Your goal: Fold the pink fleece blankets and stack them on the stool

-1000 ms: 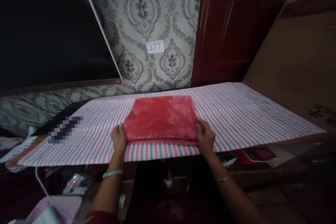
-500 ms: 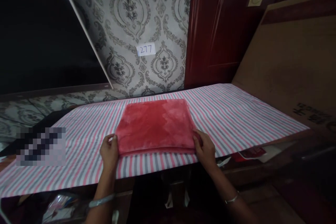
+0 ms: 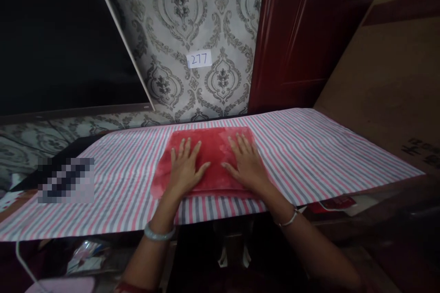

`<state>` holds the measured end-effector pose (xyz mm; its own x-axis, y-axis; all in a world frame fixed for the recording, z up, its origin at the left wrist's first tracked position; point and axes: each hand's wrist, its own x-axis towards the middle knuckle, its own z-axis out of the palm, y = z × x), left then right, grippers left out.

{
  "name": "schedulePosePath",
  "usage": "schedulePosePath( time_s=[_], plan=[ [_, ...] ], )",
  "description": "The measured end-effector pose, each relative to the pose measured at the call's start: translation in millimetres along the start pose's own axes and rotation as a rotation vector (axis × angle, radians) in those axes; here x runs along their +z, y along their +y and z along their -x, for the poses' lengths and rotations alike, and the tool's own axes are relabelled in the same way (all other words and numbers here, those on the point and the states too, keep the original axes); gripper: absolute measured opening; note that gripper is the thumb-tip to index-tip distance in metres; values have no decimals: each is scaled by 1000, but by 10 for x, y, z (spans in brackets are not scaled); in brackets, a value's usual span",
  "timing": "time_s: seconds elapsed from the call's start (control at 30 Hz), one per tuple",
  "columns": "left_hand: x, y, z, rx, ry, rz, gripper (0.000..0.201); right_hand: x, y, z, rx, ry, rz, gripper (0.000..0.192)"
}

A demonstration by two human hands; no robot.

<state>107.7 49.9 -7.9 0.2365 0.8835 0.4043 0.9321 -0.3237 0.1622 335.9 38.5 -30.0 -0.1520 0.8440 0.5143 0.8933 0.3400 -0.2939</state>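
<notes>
A folded red plush cloth (image 3: 213, 146) lies on a table covered with a pink, grey and white striped sheet (image 3: 309, 146). My left hand (image 3: 185, 169) rests flat on the left half of the cloth, fingers spread. My right hand (image 3: 245, 162) lies flat on the right half, fingers spread too. Both palms press on top of the cloth and hold nothing. A bangle sits on each wrist.
A patterned wall with a small label reading 277 (image 3: 199, 59) stands behind the table. A dark red door (image 3: 295, 32) is at the back right, and a large cardboard sheet (image 3: 385, 82) leans at the right. Clutter lies under the table's front edge.
Both hands left the side edges of the red cloth and moved onto its top, now lying flat with fingers spread.
</notes>
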Motion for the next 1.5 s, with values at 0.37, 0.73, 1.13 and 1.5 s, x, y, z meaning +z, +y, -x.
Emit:
schedulePosePath(
  time_s=[0.37, 0.73, 1.13, 1.5],
  plan=[
    [485, -26, 113, 28, -142, -136, 80, 225, 88, 136, 60, -361, 198, 84],
    [445, -17, 109, 10, -159, -113, 76, 248, 114, 163, 43, -301, 200, 76],
    [101, -333, 328, -147, -224, -261, 65, 173, 364, 405, 37, -282, 285, 65],
    [171, -468, 534, -209, -199, -154, 63, 355, 608, 608, -42, -64, 117, 64]
  ],
)
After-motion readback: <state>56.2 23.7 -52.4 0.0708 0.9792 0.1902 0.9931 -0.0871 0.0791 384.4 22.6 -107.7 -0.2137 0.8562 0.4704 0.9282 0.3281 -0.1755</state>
